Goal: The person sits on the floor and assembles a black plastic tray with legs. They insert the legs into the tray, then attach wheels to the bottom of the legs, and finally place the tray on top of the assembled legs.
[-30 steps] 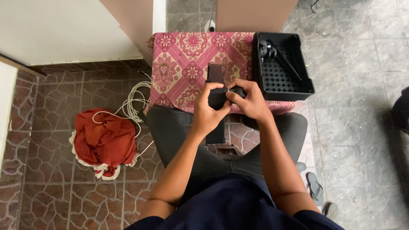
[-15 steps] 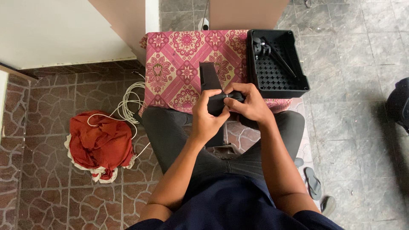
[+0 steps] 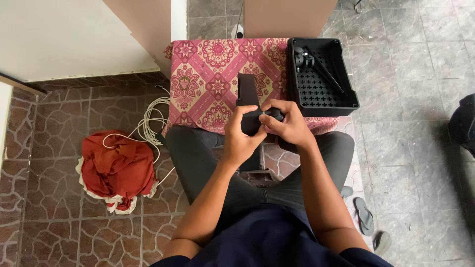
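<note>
Black device (image 3: 247, 106), an upright slab-shaped piece with a small round fitting at its right side, is sitting just over the near edge of the tabletop (image 3: 208, 74), above the person's lap. Left hand (image 3: 240, 136) is wrapping the lower body with fingers closed around it; right hand (image 3: 289, 123) is pinching the round fitting between thumb and fingertips. Both hands are holding, neither is open. It is looking rigid and smooth-sided, probably light enough for one hand (weight is a judgement only), and best gripped across the broad flat faces, away from the fitting. Patterned pink cloth is covering the tabletop, with bare room to the left of the device. Black perforated tray (image 3: 321, 79), holding a small black tripod (image 3: 316, 66), is crowding the right edge. White cable (image 3: 148, 123) and red cloth (image 3: 118, 168) are lying on the floor, well apart.
</note>
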